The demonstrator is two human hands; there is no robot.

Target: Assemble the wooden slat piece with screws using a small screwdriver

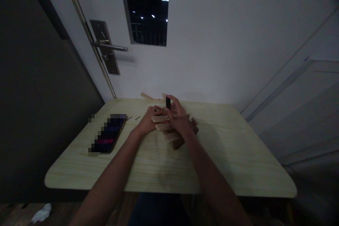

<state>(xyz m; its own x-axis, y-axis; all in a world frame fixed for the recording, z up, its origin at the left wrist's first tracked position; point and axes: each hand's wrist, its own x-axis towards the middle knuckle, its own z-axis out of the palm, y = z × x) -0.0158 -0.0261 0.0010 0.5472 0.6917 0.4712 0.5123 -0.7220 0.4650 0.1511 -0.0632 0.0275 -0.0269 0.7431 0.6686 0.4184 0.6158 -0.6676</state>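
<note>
The right hand [179,116] is pinching a black rectangular piece [168,102] near the slatted brown wooden structure [173,136] lying on the pale wood-grain counter [233,155]; the left hand [148,120] is touching the structure, grip unclear.

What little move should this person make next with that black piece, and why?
Perhaps ease the small black piece gently down toward the slatted wooden assembly: the right hand pinches it upright near the far end, and the left hand is at the assembly's left side, seemingly steadying it. Whether piece and wood already touch is unclear.
</note>
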